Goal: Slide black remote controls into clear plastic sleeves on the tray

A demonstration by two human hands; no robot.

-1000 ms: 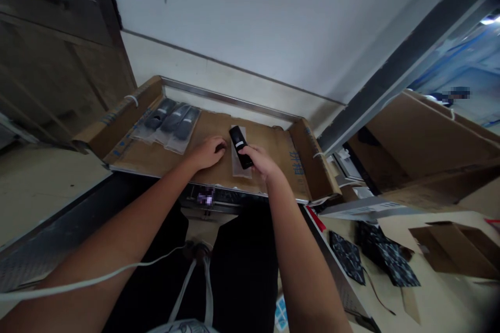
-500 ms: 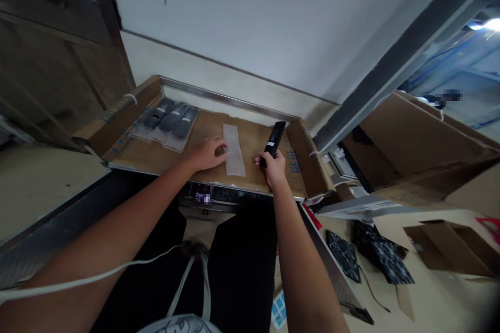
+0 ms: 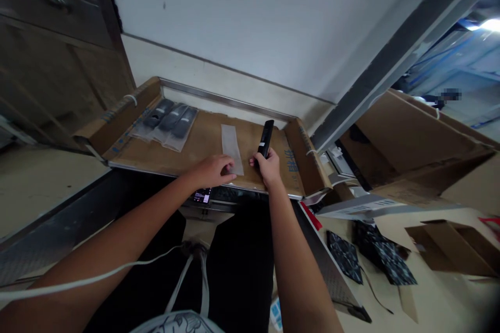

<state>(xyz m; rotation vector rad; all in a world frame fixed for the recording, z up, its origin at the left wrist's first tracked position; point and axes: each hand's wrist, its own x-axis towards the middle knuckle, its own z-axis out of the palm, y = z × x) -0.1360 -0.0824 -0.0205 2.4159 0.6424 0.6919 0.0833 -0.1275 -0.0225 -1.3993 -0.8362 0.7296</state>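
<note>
L hand (image 3: 216,169) has slid toward the near edge of the tray (image 3: 207,138): fingers half-curled, thumb apart, by the near end of 1 flat sleeve (image 3: 231,146) (can't tell if touching). R hand (image 3: 269,166) pinches 1 black device (image 3: 265,138) by its lower end, nearer tray's right edge. 3 bagged devices (image 3: 174,117) lie toward far-left corner.

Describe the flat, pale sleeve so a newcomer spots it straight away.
Start at the cardboard-lined tray below the pale wall. Mid-tray, next to the left hand and left of the black device in the right hand, the narrow, whitish sleeve lies flat. No dark item shows inside it, unlike the bagged dark items at the tray's left end.
</note>
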